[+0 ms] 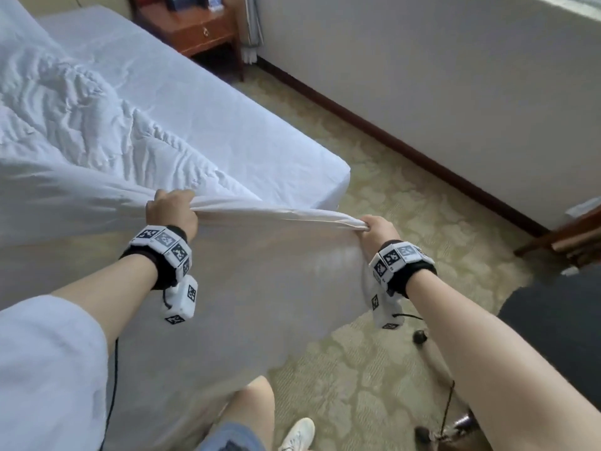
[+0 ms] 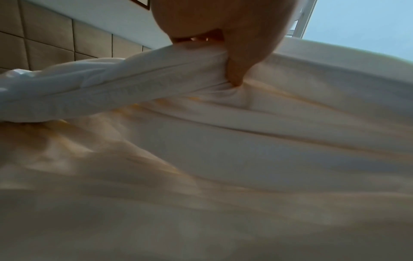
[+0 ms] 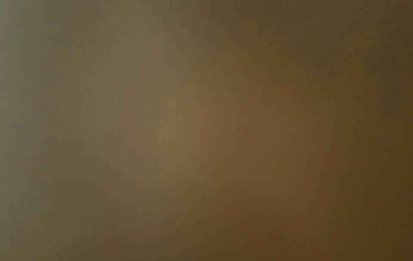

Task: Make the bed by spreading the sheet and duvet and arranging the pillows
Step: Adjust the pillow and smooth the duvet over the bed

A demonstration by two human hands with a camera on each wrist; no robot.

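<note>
I stand at the foot corner of a bed (image 1: pixel 302 164) covered in white. A white sheet (image 1: pixel 253 288) is stretched between my hands, its top edge taut and the rest hanging toward the floor. My left hand (image 1: pixel 170 208) grips the edge above the bed's foot; in the left wrist view my left hand (image 2: pixel 223 35) has fingers curled round the bunched sheet (image 2: pixel 245 150). My right hand (image 1: pixel 374 227) grips the gathered corner out over the carpet. A rumpled white duvet (image 1: pixel 65 109) lies on the mattress. The right wrist view is a dull brown blur.
A wooden nightstand (image 1: pixel 201 34) stands at the head of the bed by the wall (image 1: pixel 422 60). Patterned carpet (image 1: pixel 406 196) runs between bed and wall. A dark seat (image 1: pixel 559 320) is at my right, wooden furniture (image 1: pixel 572 236) beyond it. My leg and white shoe (image 1: pixel 297 434) are below.
</note>
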